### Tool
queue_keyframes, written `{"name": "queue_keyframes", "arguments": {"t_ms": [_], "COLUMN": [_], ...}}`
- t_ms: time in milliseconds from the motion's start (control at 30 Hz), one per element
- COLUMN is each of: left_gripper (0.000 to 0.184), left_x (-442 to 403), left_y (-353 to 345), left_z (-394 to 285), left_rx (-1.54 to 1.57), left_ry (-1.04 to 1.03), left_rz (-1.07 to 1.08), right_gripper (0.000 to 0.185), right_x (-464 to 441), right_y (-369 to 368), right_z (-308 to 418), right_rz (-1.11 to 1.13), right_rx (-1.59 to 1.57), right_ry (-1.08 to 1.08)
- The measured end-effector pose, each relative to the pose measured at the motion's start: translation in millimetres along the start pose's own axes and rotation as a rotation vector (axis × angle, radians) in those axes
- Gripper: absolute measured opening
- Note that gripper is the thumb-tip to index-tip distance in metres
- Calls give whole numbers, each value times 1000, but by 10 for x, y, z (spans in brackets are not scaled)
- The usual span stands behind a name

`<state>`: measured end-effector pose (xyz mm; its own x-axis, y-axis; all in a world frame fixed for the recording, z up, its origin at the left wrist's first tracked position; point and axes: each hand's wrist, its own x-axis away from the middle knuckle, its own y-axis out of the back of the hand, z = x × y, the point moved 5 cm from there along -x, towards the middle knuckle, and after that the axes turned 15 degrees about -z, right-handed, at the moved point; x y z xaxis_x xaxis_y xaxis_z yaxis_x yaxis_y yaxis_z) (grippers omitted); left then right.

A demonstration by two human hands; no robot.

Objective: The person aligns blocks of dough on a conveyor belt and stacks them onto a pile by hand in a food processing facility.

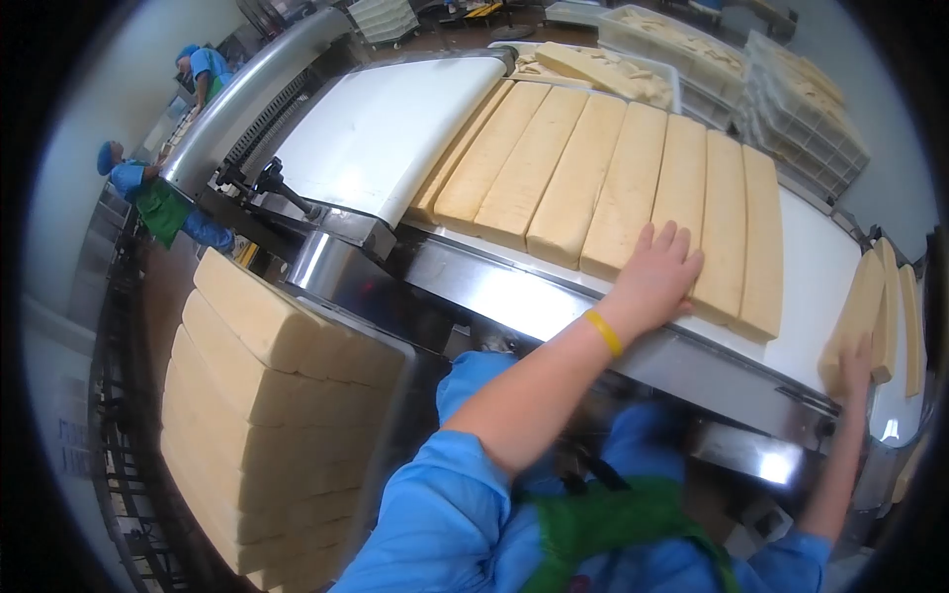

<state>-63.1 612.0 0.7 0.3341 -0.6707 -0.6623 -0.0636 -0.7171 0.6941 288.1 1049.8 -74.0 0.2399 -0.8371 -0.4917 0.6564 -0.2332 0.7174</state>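
My left hand [654,275] lies with its fingers stretched out on the near ends of the long, pale, crustless bread loaves [618,188]. These loaves lie side by side in a row on the white conveyor belt [381,124]. At the far right, my right hand [854,368] grips the near end of a separate bread loaf [856,306]. This hand is slightly blurred, and part of its fingers is hidden. More loaves [898,316] stand just beyond it.
A tall stack of loaves [287,405] stands at the lower left. White crates [682,59] with bread pieces are behind the belt. A steel roller housing [262,99] and a black clamp knob [272,178] are at the left. Two people [148,188] in blue work farther back.
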Motion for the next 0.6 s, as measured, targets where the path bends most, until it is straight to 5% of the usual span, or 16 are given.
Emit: {"name": "queue_keyframes", "arguments": {"t_ms": [100,233,367,467,533,600], "left_gripper": [60,60,59,58,57,57], "left_x": [12,41,31,27,44,61], "left_y": [-25,-17,-7,15,-1,-11], "left_z": [3,28,29,51,77,96], "left_rx": [-12,-21,-26,-4,-4,-6], "left_ry": [-5,-11,3,19,14,21], "left_rz": [19,-2,22,40,19,7], "right_gripper": [59,51,45,42,38,38], "right_x": [509,866,940,804,422,-185], "right_y": [27,-132,-358,-443,-510,-368], "right_z": [1340,1990,2519,2360,1915,1197], "right_rz": [-13,74,179,110,262,-18], "right_rx": [257,-59,-263,-251,-476,-19], "right_ry": [29,347,348,453,46,358]}}
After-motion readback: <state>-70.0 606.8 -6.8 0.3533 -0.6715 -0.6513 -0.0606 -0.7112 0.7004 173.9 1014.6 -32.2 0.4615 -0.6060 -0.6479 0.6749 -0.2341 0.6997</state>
